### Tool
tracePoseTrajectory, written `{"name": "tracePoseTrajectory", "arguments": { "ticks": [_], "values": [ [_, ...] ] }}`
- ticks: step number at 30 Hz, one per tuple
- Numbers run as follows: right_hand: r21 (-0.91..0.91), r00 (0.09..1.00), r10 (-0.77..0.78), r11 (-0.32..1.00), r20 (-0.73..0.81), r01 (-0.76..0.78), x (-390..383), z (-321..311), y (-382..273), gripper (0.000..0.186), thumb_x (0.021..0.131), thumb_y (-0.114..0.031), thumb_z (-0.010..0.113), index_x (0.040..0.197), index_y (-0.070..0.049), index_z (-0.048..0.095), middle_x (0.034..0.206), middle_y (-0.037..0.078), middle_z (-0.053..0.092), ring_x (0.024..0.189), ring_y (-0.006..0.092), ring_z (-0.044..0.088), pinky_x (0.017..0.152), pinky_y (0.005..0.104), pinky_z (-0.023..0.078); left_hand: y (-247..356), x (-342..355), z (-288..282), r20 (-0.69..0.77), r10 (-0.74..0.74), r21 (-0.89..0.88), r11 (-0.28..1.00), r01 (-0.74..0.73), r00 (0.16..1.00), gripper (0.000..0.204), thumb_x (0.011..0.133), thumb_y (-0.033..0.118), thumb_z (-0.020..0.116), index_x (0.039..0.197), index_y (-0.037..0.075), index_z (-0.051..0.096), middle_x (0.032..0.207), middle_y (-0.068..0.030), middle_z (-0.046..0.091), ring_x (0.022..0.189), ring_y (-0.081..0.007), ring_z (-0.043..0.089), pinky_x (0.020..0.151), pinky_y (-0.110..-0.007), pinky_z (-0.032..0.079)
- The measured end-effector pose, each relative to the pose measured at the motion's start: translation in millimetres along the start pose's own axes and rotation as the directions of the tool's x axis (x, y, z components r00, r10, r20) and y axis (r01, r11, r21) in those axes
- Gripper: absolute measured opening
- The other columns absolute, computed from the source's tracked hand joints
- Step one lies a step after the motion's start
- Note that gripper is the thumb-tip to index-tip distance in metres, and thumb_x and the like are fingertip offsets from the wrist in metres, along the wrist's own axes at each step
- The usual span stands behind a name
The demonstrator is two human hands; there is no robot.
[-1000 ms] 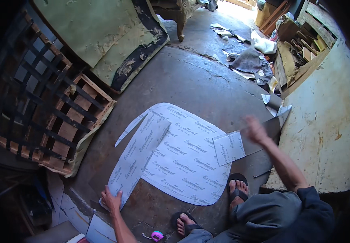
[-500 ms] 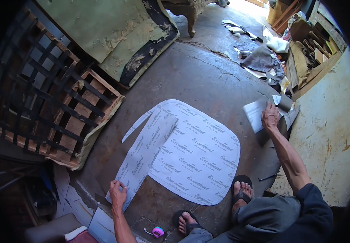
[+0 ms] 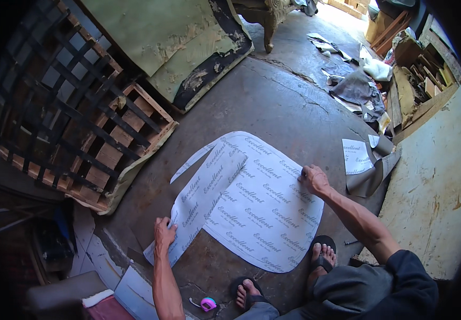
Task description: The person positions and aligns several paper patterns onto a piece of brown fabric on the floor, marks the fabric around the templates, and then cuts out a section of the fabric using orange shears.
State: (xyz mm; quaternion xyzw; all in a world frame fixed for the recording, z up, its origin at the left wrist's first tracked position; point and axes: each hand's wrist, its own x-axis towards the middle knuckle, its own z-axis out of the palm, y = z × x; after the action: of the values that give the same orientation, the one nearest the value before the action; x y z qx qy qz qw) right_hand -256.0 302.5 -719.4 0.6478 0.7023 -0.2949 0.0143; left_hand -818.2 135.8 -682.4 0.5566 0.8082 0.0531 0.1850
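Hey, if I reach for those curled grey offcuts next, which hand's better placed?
Probably your right hand: it's at the white printed sheet's right edge, nearer the curled grey offcuts. Your left hand is farther away, by the printed strip's left edge.

One left hand (image 3: 164, 233), one right hand (image 3: 314, 180), two black sandals (image 3: 325, 263)
One pink tape measure (image 3: 207, 304), one webbed wooden frame (image 3: 108, 160), one carved furniture leg (image 3: 269, 33); printed white sheeting (image 3: 273, 218), one piece or several, cannot tell; cloth scraps (image 3: 352, 88), too jumbled to count
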Motion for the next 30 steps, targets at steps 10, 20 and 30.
{"name": "tracePoseTrajectory", "arguments": {
  "ticks": [10,20,30],
  "values": [
    [0.099,0.99,0.031,0.995,-0.137,-0.018,-30.2,-15.7,16.3,0.04,0.088,-0.031,0.072,0.111,0.0,0.063,0.106,0.024,0.067,0.103,0.0419,0.064,0.09,0.048,0.05,118.4,-174.3,2.5,0.227,0.34,-0.103,0.94,-0.325,0.913,0.017,0.086,0.013,0.067,0.102,0.01,0.071,0.127,-0.0149,0.064,0.113,-0.0366,0.063,0.094,-0.047,0.05],
    [0.131,0.844,0.28,0.96,-0.458,-0.247,-57.3,-54.9,109.0,0.033,0.087,-0.026,0.071,0.103,0.001,0.062,0.101,0.025,0.068,0.096,0.0431,0.065,0.087,0.0493,0.05,94.8,-205.1,18.5,0.465,0.261,-0.113,0.965,-0.236,0.846,0.025,0.09,0.025,0.066,0.109,0.011,0.076,0.128,-0.0182,0.065,0.118,-0.0373,0.062,0.1,-0.044,0.051],
    [0.011,0.814,-0.097,0.992,-0.573,0.126,-71.1,-64.7,111.0,0.027,0.089,-0.018,0.065,0.112,-0.002,0.064,0.104,0.022,0.067,0.097,0.0378,0.065,0.088,0.0463,0.051,99.8,-105.1,26.6,-0.241,0.073,-0.334,0.93,-0.154,0.968,0.019,0.094,0.011,0.059,0.105,0.001,0.069,0.103,-0.0178,0.07,0.094,-0.0375,0.067,0.084,-0.044,0.053]
  ]
}}
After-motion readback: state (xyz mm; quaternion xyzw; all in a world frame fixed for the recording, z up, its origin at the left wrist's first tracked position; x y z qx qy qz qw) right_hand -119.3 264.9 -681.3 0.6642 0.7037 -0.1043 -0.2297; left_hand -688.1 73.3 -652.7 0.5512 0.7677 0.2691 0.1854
